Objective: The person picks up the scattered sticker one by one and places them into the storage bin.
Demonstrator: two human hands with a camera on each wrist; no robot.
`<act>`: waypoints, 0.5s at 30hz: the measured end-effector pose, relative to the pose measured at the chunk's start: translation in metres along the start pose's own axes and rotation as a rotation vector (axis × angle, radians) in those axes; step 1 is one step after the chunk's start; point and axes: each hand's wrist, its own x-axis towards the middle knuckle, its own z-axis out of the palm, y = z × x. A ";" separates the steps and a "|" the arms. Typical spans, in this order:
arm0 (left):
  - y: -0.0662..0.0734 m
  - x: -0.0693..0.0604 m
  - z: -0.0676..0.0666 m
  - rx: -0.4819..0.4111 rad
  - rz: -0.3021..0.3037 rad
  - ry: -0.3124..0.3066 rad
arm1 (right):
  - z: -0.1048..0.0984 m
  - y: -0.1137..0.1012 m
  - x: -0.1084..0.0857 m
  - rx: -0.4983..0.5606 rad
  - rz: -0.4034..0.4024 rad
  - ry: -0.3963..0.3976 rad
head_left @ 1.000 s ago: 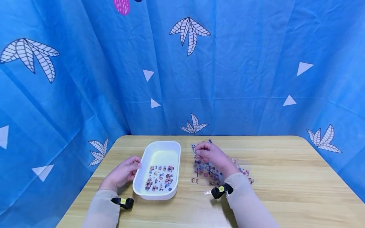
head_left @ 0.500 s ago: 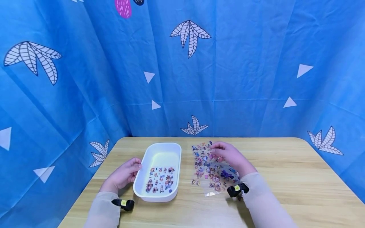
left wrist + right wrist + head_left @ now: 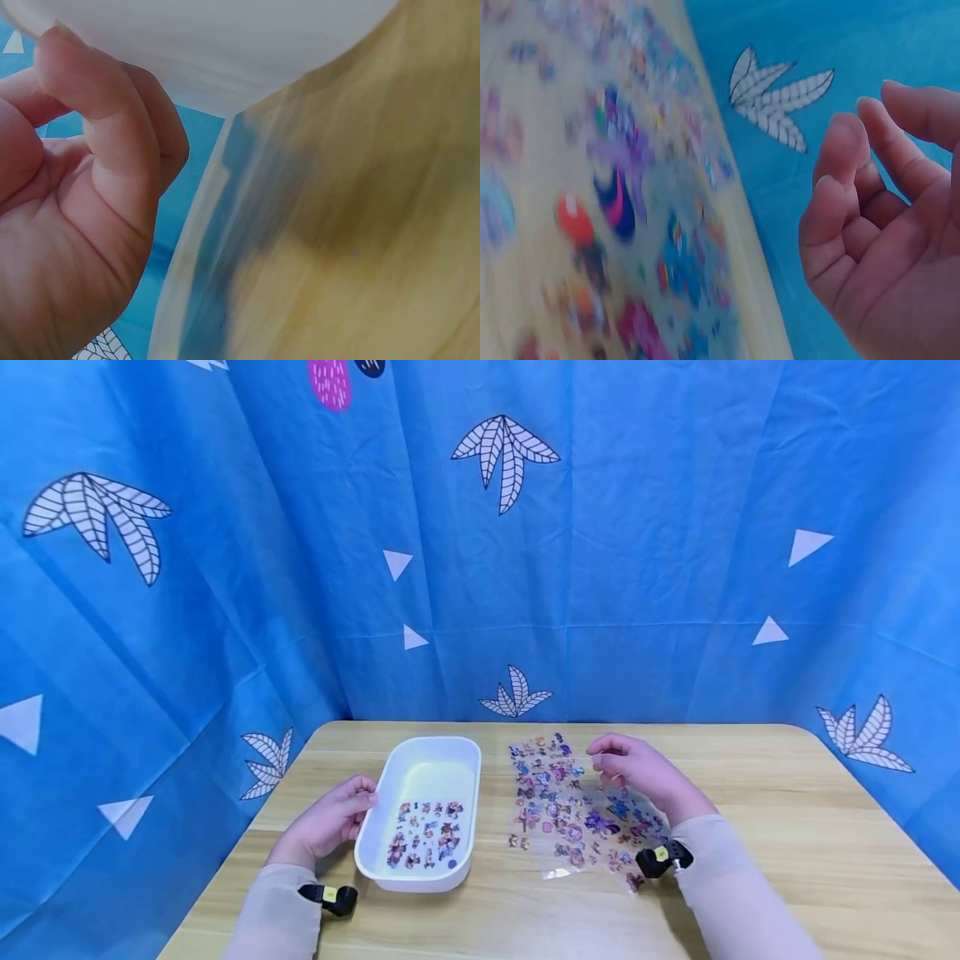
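My left hand [image 3: 332, 823] grips the left rim of a white plastic tub [image 3: 420, 885], thumb over the edge. The tub looks tilted, its near end lower. Inside lies a sheet of small colourful character stickers [image 3: 425, 835]. In the left wrist view, curled fingers [image 3: 120, 150] touch the outside of the tub wall. On the table to the right lie overlapping transparent sticker sheets [image 3: 558, 810] with printed cartoon figures. Above their right side hovers my right hand [image 3: 641, 770], fingers loosely curled. The right wrist view shows nothing between its fingers [image 3: 832, 232].
A light wooden table [image 3: 787, 827] holds everything. Blue curtain [image 3: 660, 527] with leaf and triangle prints hangs behind the table and along both sides.
My right hand has moved right across the sticker sheets, uncovering more of them. The left hand still holds the tub in about the same place.
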 end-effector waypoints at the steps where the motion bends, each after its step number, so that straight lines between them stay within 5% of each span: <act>1: 0.000 0.000 0.000 0.000 0.001 0.000 | -0.003 0.001 0.000 -0.015 0.006 0.001; 15: -0.001 0.001 0.000 0.002 -0.006 0.002 | -0.034 0.020 0.002 -0.196 0.060 0.002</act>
